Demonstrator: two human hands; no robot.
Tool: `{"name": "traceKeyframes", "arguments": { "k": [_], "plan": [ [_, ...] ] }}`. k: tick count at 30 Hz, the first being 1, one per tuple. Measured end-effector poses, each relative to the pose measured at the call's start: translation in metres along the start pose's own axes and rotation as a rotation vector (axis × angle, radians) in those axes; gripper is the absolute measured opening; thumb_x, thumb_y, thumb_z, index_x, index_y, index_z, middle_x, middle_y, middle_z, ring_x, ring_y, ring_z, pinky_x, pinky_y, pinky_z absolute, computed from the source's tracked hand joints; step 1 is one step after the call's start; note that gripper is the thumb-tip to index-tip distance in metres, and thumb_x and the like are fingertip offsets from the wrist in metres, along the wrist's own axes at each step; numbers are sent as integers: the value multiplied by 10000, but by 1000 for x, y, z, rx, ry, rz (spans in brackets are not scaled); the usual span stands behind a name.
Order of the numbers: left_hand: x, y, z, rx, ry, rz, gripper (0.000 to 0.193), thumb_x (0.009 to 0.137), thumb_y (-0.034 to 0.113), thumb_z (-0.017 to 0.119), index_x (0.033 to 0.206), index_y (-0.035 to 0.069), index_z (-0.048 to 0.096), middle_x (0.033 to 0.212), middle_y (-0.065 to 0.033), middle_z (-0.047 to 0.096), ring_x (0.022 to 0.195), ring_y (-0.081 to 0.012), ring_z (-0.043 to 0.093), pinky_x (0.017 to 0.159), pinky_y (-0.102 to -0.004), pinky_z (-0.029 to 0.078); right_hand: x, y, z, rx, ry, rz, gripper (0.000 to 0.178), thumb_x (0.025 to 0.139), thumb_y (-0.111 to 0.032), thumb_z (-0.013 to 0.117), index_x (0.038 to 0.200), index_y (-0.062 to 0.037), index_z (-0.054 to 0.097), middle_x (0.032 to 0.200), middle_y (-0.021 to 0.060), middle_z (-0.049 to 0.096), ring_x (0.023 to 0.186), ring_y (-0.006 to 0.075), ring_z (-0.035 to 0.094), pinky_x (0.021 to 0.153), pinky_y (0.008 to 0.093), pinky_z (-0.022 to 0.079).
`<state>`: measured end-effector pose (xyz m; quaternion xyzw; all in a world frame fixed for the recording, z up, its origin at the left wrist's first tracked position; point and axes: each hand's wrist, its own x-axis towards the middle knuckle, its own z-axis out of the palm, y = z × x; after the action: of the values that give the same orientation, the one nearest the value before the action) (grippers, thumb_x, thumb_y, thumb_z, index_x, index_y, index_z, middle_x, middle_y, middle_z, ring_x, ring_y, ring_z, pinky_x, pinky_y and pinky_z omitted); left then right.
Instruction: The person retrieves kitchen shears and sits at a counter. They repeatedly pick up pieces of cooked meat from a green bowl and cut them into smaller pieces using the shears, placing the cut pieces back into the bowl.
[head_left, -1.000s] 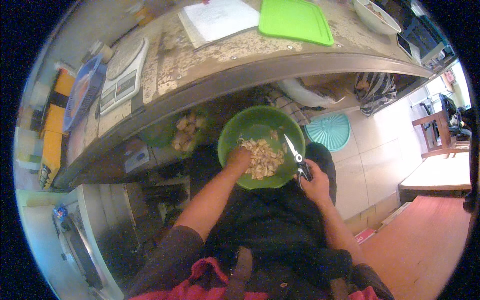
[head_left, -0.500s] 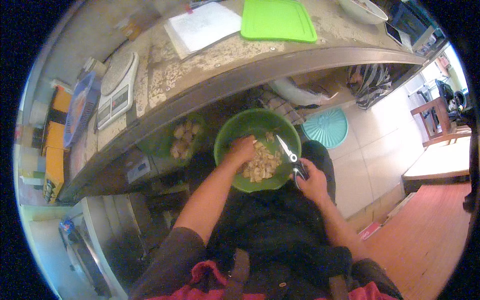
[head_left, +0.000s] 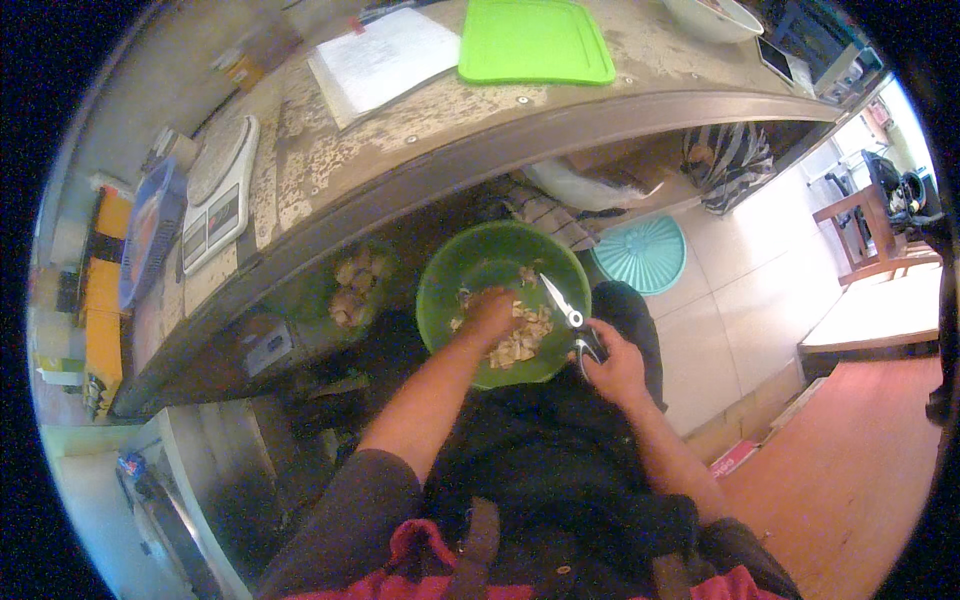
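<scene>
A long worn surface (head_left: pixel 320 170) arches across the upper part of the frame, its front edge overhanging and partly concealing the dim space beneath. A reddish-brown flat top (head_left: pixel 840 480) fills the lower right; between the two runs a pale tiled floor (head_left: pixel 740 290), with a wooden chair (head_left: pixel 872 235) at the far right. The green basin (head_left: pixel 500 245), at the centre of the frame, sits close below the surface's edge.

On the surface, from upper left to upper right: a blue basket (head_left: pixel 150 235), a white scale (head_left: pixel 220 215) with a round pan, papers (head_left: pixel 390 62), a bright green rectangular panel (head_left: pixel 535 42), a white bowl (head_left: pixel 715 20) cut by the frame's edge, and a dark phone (head_left: pixel 775 60). Under it, a striped bag (head_left: pixel 728 165) lies right of a white bag (head_left: pixel 585 187); a ribbed teal disc (head_left: pixel 640 255) is just right of the basin, and blurred pale lumps (head_left: pixel 360 287) lie to its left.

The left hand (head_left: pixel 490 315) reaches into the basin and hides some contents; whether its grip contains anything cannot be told. The right hand's (head_left: pixel 615 368) grip is closed around the handles of the scissors (head_left: pixel 573 318), whose blades point up and left over the basin's right side. Small pale cut pieces (head_left: pixel 515 348) lie on the basin's bottom.
</scene>
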<state>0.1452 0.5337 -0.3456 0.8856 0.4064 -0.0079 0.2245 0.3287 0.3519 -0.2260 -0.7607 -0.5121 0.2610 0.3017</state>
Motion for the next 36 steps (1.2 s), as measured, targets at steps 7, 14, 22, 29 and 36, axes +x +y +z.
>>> {"name": "traceKeyframes", "arguments": {
  "k": [7, 14, 22, 29, 36],
  "plan": [
    [-26, -24, -53, -472, 148, -165, 300, 827, 339, 692, 940, 65, 647, 910, -125, 654, 877, -304, 624, 808, -399, 501, 0, -5, -3, 18, -15, 25, 490, 759, -273, 709, 1213, -170, 559, 941, 144, 690, 820, 332, 671, 723, 424, 536],
    [-111, -115, -161, -434, 672, -358, 380, 839, 366, 692, 1014, 29, 666, 1002, -130, 684, 901, -257, 645, 834, -359, 496, 1, -4, -1, -10, -36, 42, 496, 759, -263, 711, 1220, -171, 550, 941, 150, 687, 815, 333, 669, 717, 427, 532],
    [-117, -209, -143, -113, 359, -603, 515, 806, 420, 668, 1174, 63, 618, 1176, -178, 621, 1033, -359, 606, 912, -427, 477, 0, -3, 1, -11, 3, -26, 494, 758, -232, 711, 1220, -159, 551, 952, 159, 684, 827, 342, 666, 735, 430, 531],
    [-91, -88, -128, 84, 624, -229, 355, 763, 246, 669, 1079, 85, 649, 1177, -140, 619, 1079, -329, 573, 907, -431, 485, 2, -1, -1, -44, -25, 10, 505, 767, -283, 712, 1226, -154, 547, 948, 155, 686, 818, 347, 666, 729, 420, 530],
    [-70, 8, -41, 3, 109, 70, 371, 760, 204, 632, 1110, 82, 651, 1151, -161, 602, 1086, -340, 554, 940, -445, 450, -2, 3, 13, 146, 198, -43, 565, 748, -229, 750, 1250, -115, 519, 1013, 164, 670, 877, 337, 663, 770, 410, 522]
  ]
}}
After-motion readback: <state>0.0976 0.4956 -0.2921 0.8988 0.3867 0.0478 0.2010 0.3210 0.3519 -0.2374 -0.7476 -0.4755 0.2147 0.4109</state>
